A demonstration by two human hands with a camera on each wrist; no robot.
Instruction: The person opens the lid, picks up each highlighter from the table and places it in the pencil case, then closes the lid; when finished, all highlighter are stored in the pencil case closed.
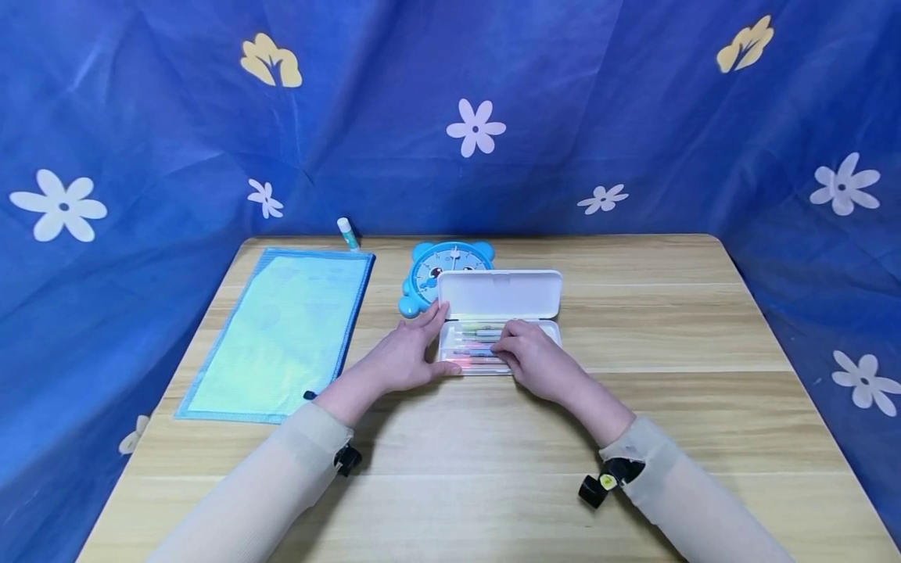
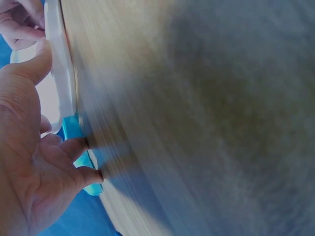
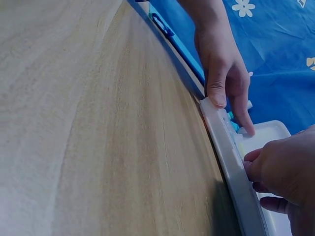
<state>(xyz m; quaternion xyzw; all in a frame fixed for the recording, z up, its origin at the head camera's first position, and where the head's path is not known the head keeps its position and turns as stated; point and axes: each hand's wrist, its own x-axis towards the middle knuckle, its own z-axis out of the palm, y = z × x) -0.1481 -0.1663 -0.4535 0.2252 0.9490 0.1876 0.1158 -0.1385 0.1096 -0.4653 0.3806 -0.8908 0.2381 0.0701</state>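
An open white pencil case [image 1: 500, 293] stands on the table with its lid raised. Several colored pens [image 1: 473, 363] lie side by side in its lower half. My left hand [image 1: 408, 356] spans the case's left end, fingers extended, with the thumb [image 3: 218, 93] on the front edge and a fingertip by the lid. From the right, my right hand [image 1: 538, 360] reaches into the case, its curled fingers pinching at one of the pens. The palm hides the right ends of the pens. In the left wrist view, two fingers of the left hand [image 2: 54, 182] spread toward the tabletop.
Behind the case sits a blue animal-shaped clock [image 1: 425, 277], partly hidden by the lid. A blue-edged mesh zip pouch [image 1: 281, 336] lies flat on the left. Near the back edge a glue stick [image 1: 348, 233] stands tilted. Blue flowered cloth [image 1: 394, 94] hangs around the wooden table [image 1: 676, 328].
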